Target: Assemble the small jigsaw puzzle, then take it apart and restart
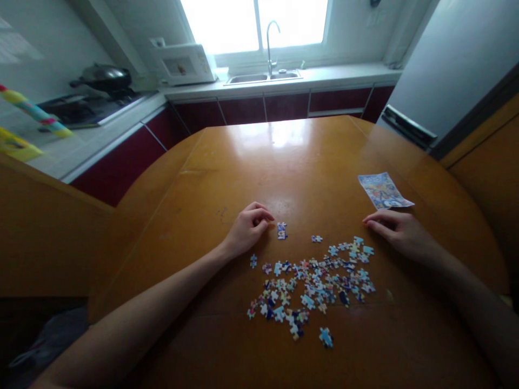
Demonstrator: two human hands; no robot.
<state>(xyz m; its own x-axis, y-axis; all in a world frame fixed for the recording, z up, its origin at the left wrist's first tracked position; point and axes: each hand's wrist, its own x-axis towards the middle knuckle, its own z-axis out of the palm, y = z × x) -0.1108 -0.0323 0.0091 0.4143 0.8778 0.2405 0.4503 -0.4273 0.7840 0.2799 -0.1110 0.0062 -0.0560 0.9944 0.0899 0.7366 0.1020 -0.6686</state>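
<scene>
Several loose jigsaw pieces (314, 283) lie scattered on a round wooden table (284, 167). A small joined cluster of pieces (281, 230) sits apart, just right of my left hand (248, 229). That hand rests on the table with its fingers curled in loosely, and nothing shows in them. My right hand (399, 229) lies flat on the table at the right, fingers stretched toward the left, empty, just above the pile's right end. A printed picture card (384, 190) lies beyond my right hand.
Behind the table runs a kitchen counter with a sink and tap (270, 54), a microwave (184, 64) and a wok on a stove (105, 78). A grey fridge (450, 70) stands at the right. Wooden chair backs (44, 232) flank the table.
</scene>
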